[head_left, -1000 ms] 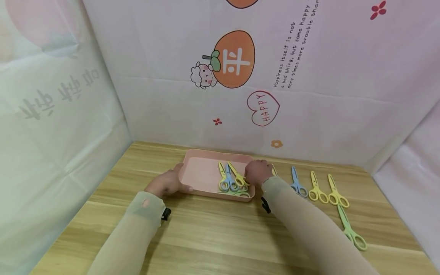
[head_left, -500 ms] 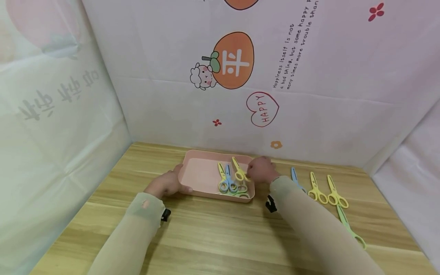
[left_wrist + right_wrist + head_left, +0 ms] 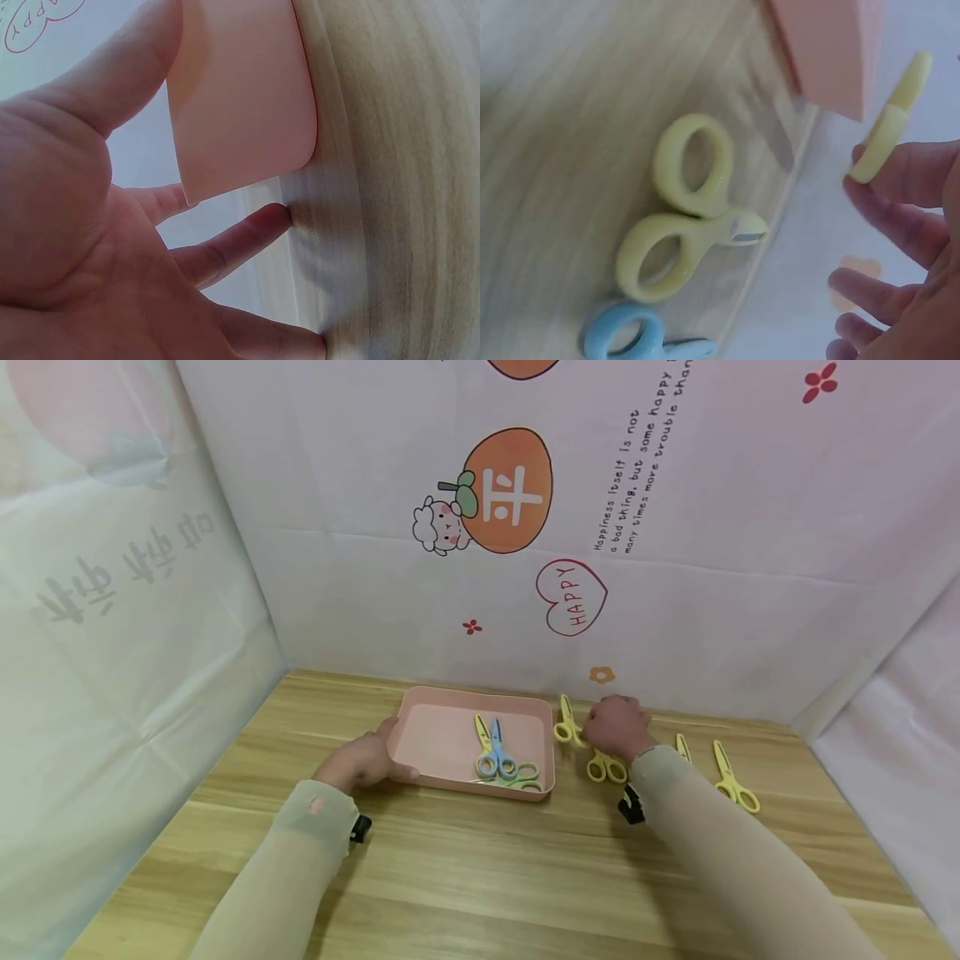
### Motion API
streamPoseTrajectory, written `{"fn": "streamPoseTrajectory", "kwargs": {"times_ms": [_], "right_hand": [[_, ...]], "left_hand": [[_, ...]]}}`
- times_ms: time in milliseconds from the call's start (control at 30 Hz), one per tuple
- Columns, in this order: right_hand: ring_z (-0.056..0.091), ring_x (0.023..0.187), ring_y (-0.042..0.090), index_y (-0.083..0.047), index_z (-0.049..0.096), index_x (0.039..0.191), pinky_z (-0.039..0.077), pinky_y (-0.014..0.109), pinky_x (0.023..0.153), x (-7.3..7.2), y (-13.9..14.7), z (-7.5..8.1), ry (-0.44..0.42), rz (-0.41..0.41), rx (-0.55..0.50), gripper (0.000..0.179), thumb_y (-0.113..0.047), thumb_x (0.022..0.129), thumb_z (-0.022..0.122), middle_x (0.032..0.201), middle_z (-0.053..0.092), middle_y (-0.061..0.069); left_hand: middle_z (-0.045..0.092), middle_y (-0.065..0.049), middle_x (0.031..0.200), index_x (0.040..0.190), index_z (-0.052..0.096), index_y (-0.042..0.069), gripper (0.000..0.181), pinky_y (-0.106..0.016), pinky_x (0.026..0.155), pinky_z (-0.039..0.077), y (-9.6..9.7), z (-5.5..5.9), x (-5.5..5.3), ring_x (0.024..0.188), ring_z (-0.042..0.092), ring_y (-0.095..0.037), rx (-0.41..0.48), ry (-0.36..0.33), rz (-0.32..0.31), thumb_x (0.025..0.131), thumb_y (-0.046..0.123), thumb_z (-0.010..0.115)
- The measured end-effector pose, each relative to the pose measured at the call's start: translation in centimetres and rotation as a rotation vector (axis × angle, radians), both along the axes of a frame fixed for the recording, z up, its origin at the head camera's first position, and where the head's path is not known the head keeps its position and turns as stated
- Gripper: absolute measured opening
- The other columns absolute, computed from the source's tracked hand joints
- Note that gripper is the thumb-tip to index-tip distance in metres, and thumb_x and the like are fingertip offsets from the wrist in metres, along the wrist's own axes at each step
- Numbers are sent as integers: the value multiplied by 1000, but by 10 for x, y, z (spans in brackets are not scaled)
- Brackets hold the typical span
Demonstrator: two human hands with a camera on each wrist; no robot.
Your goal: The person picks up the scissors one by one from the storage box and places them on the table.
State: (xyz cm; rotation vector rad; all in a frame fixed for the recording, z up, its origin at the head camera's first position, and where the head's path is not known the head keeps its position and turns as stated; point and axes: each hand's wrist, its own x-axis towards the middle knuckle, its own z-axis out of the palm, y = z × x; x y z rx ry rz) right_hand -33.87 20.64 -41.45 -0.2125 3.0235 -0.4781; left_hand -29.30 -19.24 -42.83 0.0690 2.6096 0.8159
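Observation:
A pink tray (image 3: 442,735) stands at the back of the table. My left hand (image 3: 363,758) rests against its left end with spread, fairly straight fingers; in the left wrist view the thumb (image 3: 127,67) lies along the tray wall. Just right of the tray, my right hand (image 3: 618,727) pinches yellow scissors (image 3: 566,722) by the handle between thumb and index finger, as the right wrist view shows, blades pointing away. Inside the tray lie yellow scissors (image 3: 482,739), blue scissors (image 3: 497,747) and green scissors (image 3: 528,772), partly overlapping.
Under my right hand, another pair of yellow scissors (image 3: 606,768) lies on the table. Blue scissors (image 3: 626,334) sit beside it in the right wrist view. Further right are more yellow scissors (image 3: 727,777), some behind my sleeve. A printed cloth (image 3: 360,593) hangs behind.
My right hand has lifted the yellow scissors out of the tray and carried them right, past its right wall. My left hand has stayed at the tray's left end.

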Motion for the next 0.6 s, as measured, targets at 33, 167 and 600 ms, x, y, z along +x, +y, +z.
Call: {"fn": "streamPoseTrajectory", "kwargs": {"times_ms": [33,167,600], "right_hand": [[38,119,55,-14,48,54,31,67,84,2,1,-1,-5,1,18,32,-13,85,55,97,62,11],[35,126,55,-15,44,51,23,72,94,14,2,-7,-5,56,92,30,-7,78,52,80,58,9],[41,129,47,-19,49,52,30,70,91,94,-12,-29,189,296,306,25,-12,74,58,122,64,18]], "left_hand": [[20,-34,156,161,3,12,115,-59,107,30,0,0,0,137,32,-49,1,-2,0,83,45,80],[20,-34,156,161,3,12,115,-59,107,30,0,0,-1,137,32,-49,5,-6,3,83,45,81],[23,-34,155,161,3,11,114,-59,106,31,-1,-2,-1,137,33,-49,12,9,2,84,44,80]]}}
